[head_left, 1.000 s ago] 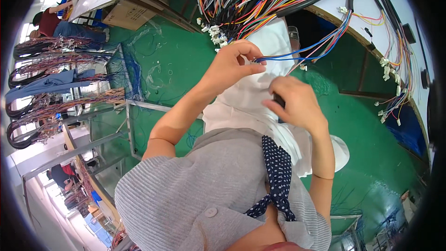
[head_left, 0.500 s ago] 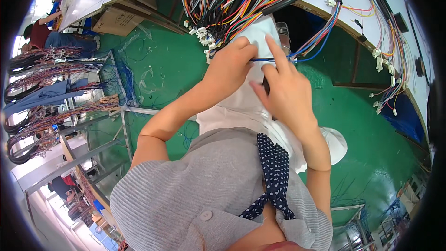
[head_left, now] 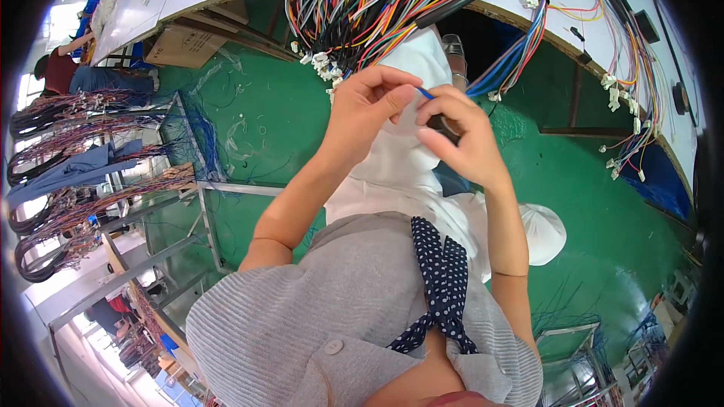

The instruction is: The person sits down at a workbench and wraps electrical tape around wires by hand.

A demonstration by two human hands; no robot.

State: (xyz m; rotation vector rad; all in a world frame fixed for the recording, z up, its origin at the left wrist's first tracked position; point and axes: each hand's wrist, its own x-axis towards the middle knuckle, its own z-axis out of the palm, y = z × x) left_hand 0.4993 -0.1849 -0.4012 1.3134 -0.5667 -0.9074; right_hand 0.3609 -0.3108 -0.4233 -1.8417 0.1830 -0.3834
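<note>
A blue wire [head_left: 424, 93] is pinched between the left hand [head_left: 367, 109] and right hand [head_left: 461, 139], both grips closed on it; tugging risks snagging the hanging wire bundle [head_left: 362, 0].

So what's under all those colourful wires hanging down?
Under the colourful wires are the left hand and right hand, pinching a blue wire, then white trousers and green floor. The hands cover the wire's end.
</note>
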